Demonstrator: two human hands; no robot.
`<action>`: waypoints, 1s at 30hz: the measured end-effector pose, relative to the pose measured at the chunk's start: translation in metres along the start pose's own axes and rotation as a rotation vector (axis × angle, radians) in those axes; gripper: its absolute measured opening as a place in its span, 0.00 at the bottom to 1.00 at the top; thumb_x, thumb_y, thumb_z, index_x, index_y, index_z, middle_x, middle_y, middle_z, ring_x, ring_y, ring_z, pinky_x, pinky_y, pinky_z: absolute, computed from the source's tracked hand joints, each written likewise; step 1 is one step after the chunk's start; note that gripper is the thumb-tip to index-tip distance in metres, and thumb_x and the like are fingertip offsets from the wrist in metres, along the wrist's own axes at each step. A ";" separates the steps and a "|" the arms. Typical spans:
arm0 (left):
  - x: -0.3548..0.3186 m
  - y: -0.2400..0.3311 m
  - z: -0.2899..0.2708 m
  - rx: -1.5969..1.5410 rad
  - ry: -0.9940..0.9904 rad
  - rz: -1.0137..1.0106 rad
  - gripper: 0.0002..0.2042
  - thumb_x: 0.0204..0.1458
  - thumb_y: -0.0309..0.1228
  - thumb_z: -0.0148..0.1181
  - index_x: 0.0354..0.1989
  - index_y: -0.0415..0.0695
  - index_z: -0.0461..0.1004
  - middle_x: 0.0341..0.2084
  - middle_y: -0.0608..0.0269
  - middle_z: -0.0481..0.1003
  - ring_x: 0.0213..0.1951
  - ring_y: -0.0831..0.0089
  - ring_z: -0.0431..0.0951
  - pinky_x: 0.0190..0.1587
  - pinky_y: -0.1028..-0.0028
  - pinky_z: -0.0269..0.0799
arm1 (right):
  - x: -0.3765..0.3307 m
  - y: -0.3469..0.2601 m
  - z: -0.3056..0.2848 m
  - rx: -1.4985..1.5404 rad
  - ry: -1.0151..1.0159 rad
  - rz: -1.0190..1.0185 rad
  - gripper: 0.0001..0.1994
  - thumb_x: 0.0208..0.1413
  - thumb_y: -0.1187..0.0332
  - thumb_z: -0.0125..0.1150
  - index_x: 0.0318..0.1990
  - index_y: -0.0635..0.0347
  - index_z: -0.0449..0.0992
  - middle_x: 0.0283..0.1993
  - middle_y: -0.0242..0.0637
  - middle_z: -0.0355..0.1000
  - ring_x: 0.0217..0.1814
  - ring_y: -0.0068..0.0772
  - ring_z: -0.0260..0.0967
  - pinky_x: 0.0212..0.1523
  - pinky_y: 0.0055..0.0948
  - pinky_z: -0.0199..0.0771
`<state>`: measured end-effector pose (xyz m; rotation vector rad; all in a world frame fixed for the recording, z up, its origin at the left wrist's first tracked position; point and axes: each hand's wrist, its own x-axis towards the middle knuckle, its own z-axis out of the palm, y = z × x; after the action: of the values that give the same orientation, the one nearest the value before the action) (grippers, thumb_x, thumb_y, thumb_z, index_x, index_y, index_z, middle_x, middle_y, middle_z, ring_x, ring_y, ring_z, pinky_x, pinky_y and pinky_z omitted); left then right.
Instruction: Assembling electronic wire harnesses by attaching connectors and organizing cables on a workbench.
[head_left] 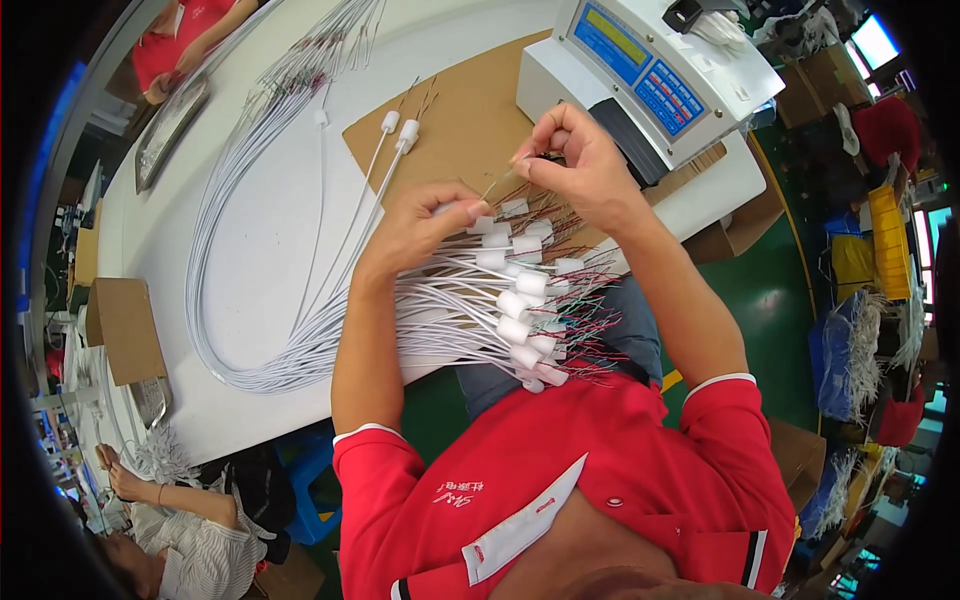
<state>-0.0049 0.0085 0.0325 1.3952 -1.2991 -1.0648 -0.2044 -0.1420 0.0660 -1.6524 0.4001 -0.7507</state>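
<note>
My left hand (428,225) is closed in a pinch on a cable end, and thin wires (492,187) stick out past its thumb. Up and to the right, my right hand (583,165) pinches the tips of these wires between thumb and fingers. Just below both hands lies a thick bundle of white cables (300,362), many of them ending in white cylindrical caps (514,303). Beyond the caps, thin stripped red, green and dark wires (590,345) fan out to the right, over my lap.
A white machine with a blue keypad (668,98) and a small display stands at the table's far right. Brown cardboard (450,110) covers part of the white table (265,180). A metal tray (172,135) lies far left. Two other people sit at the left, one far, one near.
</note>
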 end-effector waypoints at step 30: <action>0.005 -0.005 0.013 -0.160 0.221 -0.032 0.07 0.59 0.31 0.66 0.37 0.39 0.80 0.28 0.76 0.74 0.32 0.87 0.69 0.36 0.82 0.65 | 0.015 -0.004 0.050 -0.366 -0.128 -0.067 0.18 0.55 0.70 0.67 0.52 0.62 0.73 0.37 0.35 0.79 0.48 0.26 0.77 0.58 0.33 0.73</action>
<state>-0.0165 0.0025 0.0251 1.3732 -1.0134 -0.9832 -0.1610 -0.1137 0.0694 -2.0538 0.4098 -0.6420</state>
